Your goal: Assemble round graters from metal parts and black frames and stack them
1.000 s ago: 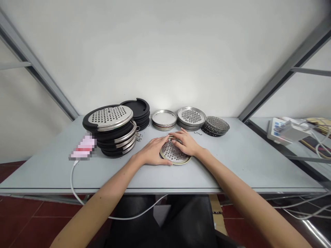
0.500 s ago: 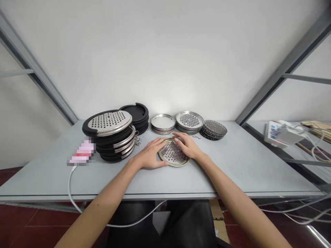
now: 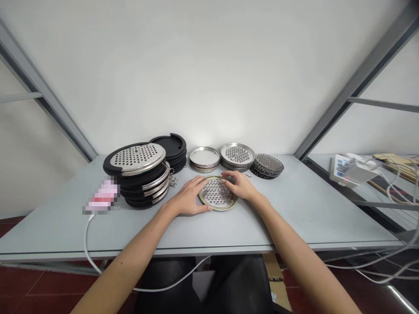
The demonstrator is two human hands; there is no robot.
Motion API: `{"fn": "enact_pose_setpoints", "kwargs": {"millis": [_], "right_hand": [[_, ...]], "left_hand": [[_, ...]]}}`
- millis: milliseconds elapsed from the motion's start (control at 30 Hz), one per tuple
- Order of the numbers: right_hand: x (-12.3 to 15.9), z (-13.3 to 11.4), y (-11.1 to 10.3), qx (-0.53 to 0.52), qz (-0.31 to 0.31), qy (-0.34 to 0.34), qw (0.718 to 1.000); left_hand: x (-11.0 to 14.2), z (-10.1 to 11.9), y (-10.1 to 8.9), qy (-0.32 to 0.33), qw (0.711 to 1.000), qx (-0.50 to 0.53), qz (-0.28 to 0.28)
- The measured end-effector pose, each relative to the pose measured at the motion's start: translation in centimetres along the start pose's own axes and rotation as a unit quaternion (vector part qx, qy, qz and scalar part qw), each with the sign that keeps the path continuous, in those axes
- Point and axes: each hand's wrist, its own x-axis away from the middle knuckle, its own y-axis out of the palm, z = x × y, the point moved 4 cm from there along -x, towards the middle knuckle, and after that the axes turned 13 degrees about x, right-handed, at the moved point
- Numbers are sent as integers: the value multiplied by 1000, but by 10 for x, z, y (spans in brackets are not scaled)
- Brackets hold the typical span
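Our silver perforated round metal disc, rimmed in pale gold point(image 3: 217, 195), lies flat on the pale grey tabletop point(image 3: 229, 231), near its front edge, between our hands. We take it as the clock's centre, with twelve towards the white wall point(image 3: 203, 78).

Our left hand point(image 3: 189, 197) is spread wide around the disc's left side – thumb at about seven o'clock on the rim, fingertips near eleven. Our right hand point(image 3: 242, 185) is partly open and curved over the rim at about two, its thumb reaching onto the perforated face. Both touch the disc; we cannot tell how firmly either grips it.

At ten o'clock stands a tall stack of black rounds and silver metal discs point(image 3: 137, 159), its top one perforated. Behind it is a stack of matte black round holders point(image 3: 166, 146). A short stack of plain silver round plates point(image 3: 204, 156) sits at eleven, a stack of silver perforated round plates point(image 3: 237, 155) at one, and dark grey perforated metal discs point(image 3: 268, 164) at two.

At nine, a pixelated pink object point(image 3: 104, 195) meets a white cable point(image 3: 85, 242). Well apart, towards three, we see a white power strip point(image 3: 338, 170).
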Motion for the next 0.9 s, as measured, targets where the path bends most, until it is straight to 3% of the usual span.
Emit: {"fn": "enact_pose_setpoints", "kwargs": {"millis": [300, 467, 567, 700, 900], "right_hand": [[-1, 0, 2, -10, -2, -35, 999], [0, 6, -11, -27, 142, -16, 989], [3, 14, -20, 41, 224, 6, 974], [2, 26, -18, 117, 212, 11, 970], [0, 30, -13, 123, 205, 26, 971]], "left_hand": [[2, 1, 0, 4, 1000, -15, 1], [2, 1, -1, -3, 1000, -11, 3], [2, 0, 0, -13, 1000, -10, -1], [2, 0, 0, -17, 1000, -13, -4], [2, 2, -1, -23, 1000, -10, -5]]}}
